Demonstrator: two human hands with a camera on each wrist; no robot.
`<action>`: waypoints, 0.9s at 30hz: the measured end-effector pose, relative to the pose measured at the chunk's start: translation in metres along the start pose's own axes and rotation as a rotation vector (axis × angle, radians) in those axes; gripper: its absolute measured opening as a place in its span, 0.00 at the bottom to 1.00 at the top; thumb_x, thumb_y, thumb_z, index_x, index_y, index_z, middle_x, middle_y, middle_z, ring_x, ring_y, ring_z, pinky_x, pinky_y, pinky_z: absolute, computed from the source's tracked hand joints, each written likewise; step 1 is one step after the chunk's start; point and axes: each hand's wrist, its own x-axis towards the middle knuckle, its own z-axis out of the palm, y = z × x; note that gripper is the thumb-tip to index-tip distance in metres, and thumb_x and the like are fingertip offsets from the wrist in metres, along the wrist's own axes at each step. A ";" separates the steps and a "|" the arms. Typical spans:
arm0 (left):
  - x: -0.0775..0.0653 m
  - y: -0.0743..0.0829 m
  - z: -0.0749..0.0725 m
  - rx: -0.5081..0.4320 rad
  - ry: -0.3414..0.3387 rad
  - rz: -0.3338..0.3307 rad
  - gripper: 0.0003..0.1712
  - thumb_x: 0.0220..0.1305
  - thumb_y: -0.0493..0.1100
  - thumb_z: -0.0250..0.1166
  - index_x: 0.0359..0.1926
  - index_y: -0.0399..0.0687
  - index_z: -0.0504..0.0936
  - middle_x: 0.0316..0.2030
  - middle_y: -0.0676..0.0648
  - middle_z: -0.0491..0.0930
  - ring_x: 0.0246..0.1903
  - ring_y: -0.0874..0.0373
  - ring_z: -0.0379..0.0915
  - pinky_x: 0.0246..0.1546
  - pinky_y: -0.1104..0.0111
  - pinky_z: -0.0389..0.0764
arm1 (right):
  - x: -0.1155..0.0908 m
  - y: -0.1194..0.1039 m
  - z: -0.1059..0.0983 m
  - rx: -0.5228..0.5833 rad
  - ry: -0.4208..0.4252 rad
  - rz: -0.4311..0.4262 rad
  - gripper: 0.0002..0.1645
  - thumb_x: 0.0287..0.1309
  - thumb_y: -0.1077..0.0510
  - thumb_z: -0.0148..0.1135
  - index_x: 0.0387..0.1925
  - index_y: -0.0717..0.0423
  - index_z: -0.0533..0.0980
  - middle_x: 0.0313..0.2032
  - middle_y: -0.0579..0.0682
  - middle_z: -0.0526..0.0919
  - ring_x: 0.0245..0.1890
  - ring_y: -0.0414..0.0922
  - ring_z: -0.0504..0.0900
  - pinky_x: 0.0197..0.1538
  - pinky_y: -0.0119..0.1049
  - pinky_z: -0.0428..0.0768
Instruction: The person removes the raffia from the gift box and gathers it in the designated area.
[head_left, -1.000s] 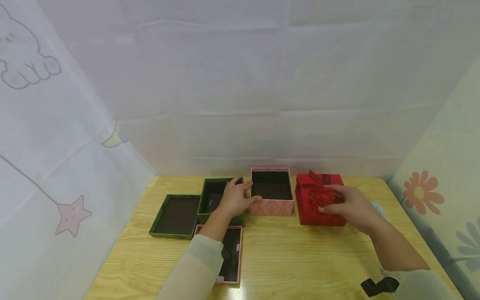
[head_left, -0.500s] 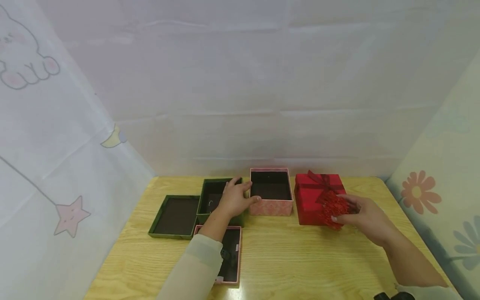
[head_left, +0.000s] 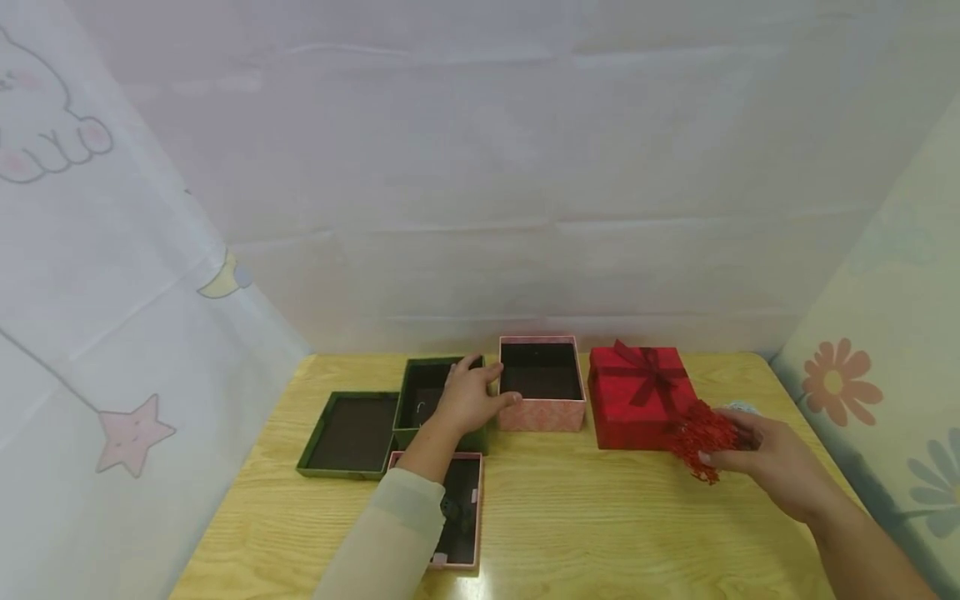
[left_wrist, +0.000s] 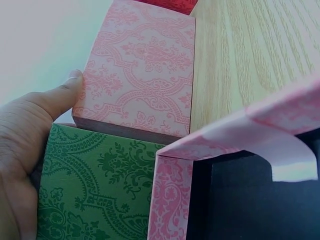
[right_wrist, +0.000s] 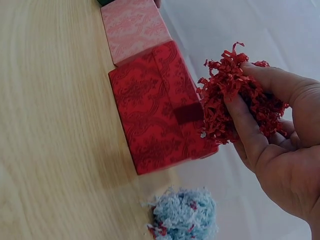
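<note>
My right hand pinches a clump of red shredded paper between thumb and fingers, beside the front right corner of a red gift box with a dark ribbon bow. In the right wrist view loose strands of the red paper stick out around the fingers. My left hand rests with spread fingers over the right side of an open green box. Its thumb reaches to the neighbouring pink patterned box, which stands open with a dark inside. The left wrist view shows the thumb at the pink box's edge.
A shallow green lid lies left of the green box. In front lies a pink-rimmed lid, partly under the left forearm. Light blue shredded paper sits right of the red box. White cloth hangs behind the wooden table.
My right hand has drawn the red shredded paper off the red box's top, right and toward me, uncovering the bow. My left hand has stayed in place.
</note>
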 end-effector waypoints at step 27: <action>0.003 0.009 -0.006 0.139 -0.035 -0.007 0.43 0.67 0.69 0.66 0.75 0.53 0.73 0.71 0.51 0.73 0.79 0.46 0.48 0.77 0.40 0.42 | -0.028 0.059 -0.020 -0.088 0.055 0.202 0.58 0.63 0.42 0.73 0.77 0.73 0.55 0.66 0.72 0.74 0.60 0.60 0.80 0.44 0.35 0.84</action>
